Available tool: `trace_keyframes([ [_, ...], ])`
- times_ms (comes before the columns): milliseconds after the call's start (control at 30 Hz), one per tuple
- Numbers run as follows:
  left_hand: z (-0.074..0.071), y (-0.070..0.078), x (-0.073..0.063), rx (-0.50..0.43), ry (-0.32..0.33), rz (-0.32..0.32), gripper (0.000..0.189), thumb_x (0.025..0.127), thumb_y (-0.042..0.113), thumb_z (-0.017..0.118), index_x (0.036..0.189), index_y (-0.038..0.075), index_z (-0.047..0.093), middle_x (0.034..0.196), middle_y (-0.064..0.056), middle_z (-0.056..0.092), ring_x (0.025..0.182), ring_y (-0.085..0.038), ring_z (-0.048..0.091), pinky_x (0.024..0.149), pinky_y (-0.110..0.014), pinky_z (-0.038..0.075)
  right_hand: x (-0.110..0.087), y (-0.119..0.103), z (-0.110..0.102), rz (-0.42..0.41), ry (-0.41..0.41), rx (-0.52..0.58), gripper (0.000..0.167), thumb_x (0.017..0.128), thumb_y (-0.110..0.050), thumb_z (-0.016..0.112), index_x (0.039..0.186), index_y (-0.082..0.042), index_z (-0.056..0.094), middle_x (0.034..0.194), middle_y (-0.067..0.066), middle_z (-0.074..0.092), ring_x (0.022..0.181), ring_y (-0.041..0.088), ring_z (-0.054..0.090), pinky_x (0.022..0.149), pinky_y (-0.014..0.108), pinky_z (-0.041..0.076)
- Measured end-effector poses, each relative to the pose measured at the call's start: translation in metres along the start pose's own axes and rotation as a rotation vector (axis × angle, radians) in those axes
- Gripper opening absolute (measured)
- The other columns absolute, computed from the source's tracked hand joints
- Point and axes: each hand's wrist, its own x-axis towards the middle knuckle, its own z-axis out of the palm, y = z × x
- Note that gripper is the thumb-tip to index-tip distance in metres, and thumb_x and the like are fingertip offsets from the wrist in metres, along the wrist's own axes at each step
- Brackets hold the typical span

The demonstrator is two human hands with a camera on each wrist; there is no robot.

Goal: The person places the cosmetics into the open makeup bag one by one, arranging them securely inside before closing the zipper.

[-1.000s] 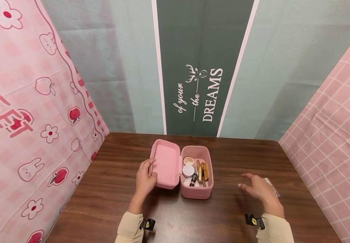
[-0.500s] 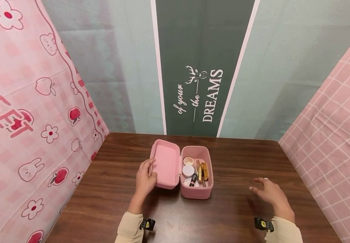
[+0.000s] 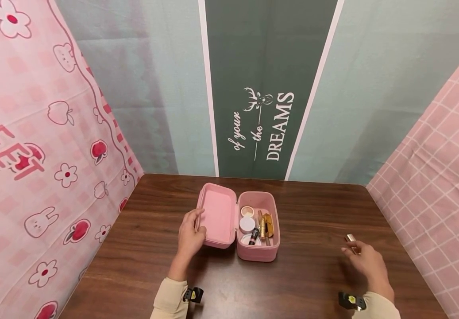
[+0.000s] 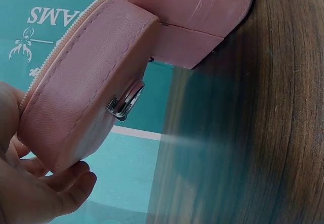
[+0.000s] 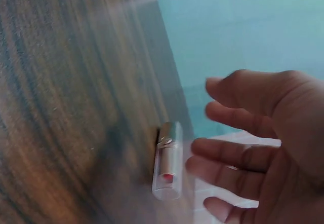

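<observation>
Left hand: we pinch the lid.
Right hand: spread, empty.
Tube near table's right edge: our nudge might roll it.

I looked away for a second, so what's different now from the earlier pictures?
The right hand has moved rightward and backward; it is now close to the lipstick, open and not gripping it. Nothing was let go. The left hand still holds the lid, and the pink box stays put.
</observation>
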Motion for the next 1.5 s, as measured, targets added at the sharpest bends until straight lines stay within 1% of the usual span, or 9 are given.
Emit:
trace_keyframes([
  [167,0.001,-0.001,0.0,-0.003,-0.004,0.011,0.05,0.064,-0.011,0.057,0.111,0.004,0.064,0.118,-0.013,0.056,0.11,-0.03,0.052,0.088,-0.045,0.04,-0.005,0.008,0.009,0.02,0.156,0.092,0.033,0.087,-0.023,0.063,0.105,0.005,0.062,0.092,0.025,0.064,0.083,0.042,0.059,0.067,0.048,0.043],
  [400,0.002,-0.002,0.0,0.004,-0.001,0.013,0.05,0.064,-0.01,0.056,0.111,0.005,0.064,0.118,-0.011,0.057,0.109,-0.029,0.053,0.087,-0.045,0.041,-0.003,0.017,0.018,0.062,0.266,0.183,0.04,0.085,-0.021,0.065,0.115,0.005,0.057,0.099,0.029,0.059,0.082,0.037,0.055,0.065,0.04,0.038],
  [567,0.002,-0.002,0.0,0.0,-0.002,0.01,0.051,0.064,-0.011,0.056,0.111,0.005,0.064,0.118,-0.011,0.057,0.109,-0.029,0.053,0.086,-0.045,0.041,-0.002,0.026,0.025,0.083,0.324,0.267,0.049,0.083,-0.015,0.066,0.123,0.008,0.05,0.112,0.036,0.049,0.097,0.045,0.048,0.078,0.047,0.034],
  [733,0.002,-0.001,-0.002,-0.003,-0.003,0.003,0.05,0.064,-0.011,0.057,0.111,0.004,0.064,0.118,-0.013,0.057,0.108,-0.03,0.053,0.086,-0.046,0.041,-0.003,0.037,0.029,0.191,0.277,0.31,0.061,0.083,-0.017,0.064,0.131,0.01,0.038,0.121,0.039,0.042,0.109,0.049,0.041,0.09,0.054,0.029],
  [867,0.002,-0.001,-0.002,-0.002,-0.006,-0.001,0.049,0.065,-0.01,0.056,0.111,0.004,0.064,0.119,-0.013,0.056,0.11,-0.03,0.052,0.086,-0.046,0.041,-0.003,0.044,0.031,0.239,0.231,0.276,0.067,0.083,-0.019,0.064,0.132,0.015,0.033,0.119,0.039,0.045,0.107,0.048,0.044,0.089,0.053,0.031],
  [1000,0.002,-0.002,-0.002,0.003,-0.004,-0.004,0.05,0.064,-0.01,0.056,0.111,0.004,0.064,0.119,-0.013,0.056,0.11,-0.03,0.052,0.087,-0.046,0.04,-0.002,0.046,0.033,0.261,0.22,0.212,0.065,0.083,-0.022,0.065,0.127,0.017,0.038,0.118,0.039,0.045,0.105,0.052,0.043,0.089,0.055,0.031],
  [1133,0.002,-0.002,-0.001,0.004,-0.002,-0.002,0.05,0.064,-0.01,0.056,0.111,0.004,0.064,0.119,-0.013,0.056,0.11,-0.03,0.052,0.087,-0.046,0.041,0.0,0.049,0.035,0.279,0.211,0.164,0.061,0.083,-0.024,0.064,0.123,0.016,0.043,0.12,0.04,0.043,0.105,0.056,0.039,0.09,0.057,0.026],
  [1267,0.002,-0.001,-0.001,0.004,-0.005,-0.005,0.05,0.064,-0.01,0.056,0.112,0.004,0.064,0.119,-0.013,0.056,0.11,-0.03,0.052,0.087,-0.046,0.04,0.002,0.051,0.038,0.279,0.237,0.13,0.054,0.081,-0.022,0.064,0.117,0.016,0.048,0.116,0.042,0.044,0.101,0.056,0.038,0.088,0.057,0.024],
  [1500,0.001,0.0,-0.001,0.005,-0.004,-0.008,0.049,0.065,-0.01,0.056,0.111,0.004,0.064,0.119,-0.013,0.056,0.11,-0.03,0.052,0.087,-0.046,0.04,0.006,0.051,0.041,0.314,0.251,0.137,0.044,0.081,-0.02,0.065,0.11,0.011,0.054,0.107,0.041,0.044,0.098,0.056,0.034,0.079,0.057,0.027],
])
